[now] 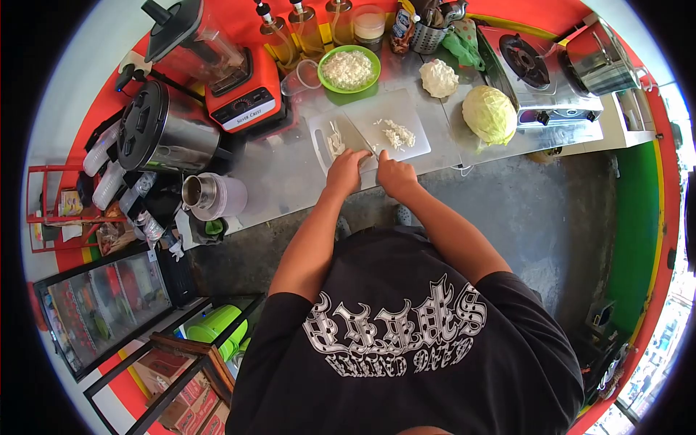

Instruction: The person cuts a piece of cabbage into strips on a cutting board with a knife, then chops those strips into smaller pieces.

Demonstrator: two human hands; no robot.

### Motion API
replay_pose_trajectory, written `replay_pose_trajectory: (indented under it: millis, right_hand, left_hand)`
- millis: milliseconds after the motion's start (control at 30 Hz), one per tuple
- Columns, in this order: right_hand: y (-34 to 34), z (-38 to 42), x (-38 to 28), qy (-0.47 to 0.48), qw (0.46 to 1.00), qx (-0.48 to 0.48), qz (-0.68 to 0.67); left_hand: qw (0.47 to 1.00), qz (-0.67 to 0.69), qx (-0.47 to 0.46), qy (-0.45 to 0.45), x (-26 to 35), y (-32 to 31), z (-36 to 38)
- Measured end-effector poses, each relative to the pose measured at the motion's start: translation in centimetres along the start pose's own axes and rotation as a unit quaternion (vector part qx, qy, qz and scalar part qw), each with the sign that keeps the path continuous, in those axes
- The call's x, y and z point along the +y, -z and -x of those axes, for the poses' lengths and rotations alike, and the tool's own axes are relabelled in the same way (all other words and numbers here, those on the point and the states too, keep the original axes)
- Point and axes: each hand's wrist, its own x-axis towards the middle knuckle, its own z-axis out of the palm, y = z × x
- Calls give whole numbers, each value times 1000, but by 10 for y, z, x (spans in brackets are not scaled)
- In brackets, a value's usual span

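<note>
My right hand (396, 176) is closed around the handle of a knife (367, 143), whose blade points away over a white cutting board (355, 109). My left hand (346, 172) is at the board's near edge, left of the blade, with its fingers drawn together; what they hold is hidden. A small pile of chopped white vegetable (399, 135) lies right of the blade, and longer white strips (336, 139) lie to its left. Behind the board stands a green bowl (377, 72) heaped with finely chopped white pieces.
A pale green cabbage (489, 116) and a whitish leafy lump (438, 77) sit right of the board, beside a gas stove (547, 101). Left are a red blender (246, 90), a large lidded steel container (170, 127) and a metal-mouthed jug (215, 196). Pump bottles (306, 30) line the back.
</note>
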Motion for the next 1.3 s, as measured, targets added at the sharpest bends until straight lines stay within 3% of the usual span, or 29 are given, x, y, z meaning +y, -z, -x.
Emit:
replay_pose_trajectory:
  millis: [200,700,833,1067,1133,1300]
  right_hand:
    - [-5,15,-2,-19,999,-27,-9]
    - [13,16,-13,-18,998,-60,2]
    - [-5,9,-12,-36,997,-54,-41]
    - [10,13,-17,-16,997,-62,-41]
    - [4,13,-16,-25,996,-69,-47]
    - [8,-1,-15,-27,995,-71,-66]
  left_hand:
    - [999,5,-32,40,2,1,-4]
    - [999,12,-11,49,-3,-6,0]
    - [998,35,52,20,-3,-10,4]
    - [996,50,73,-6,-15,-15,1]
    - [996,77,20,36,-11,-10,1]
    - [993,102,58,23,-18,-16,2]
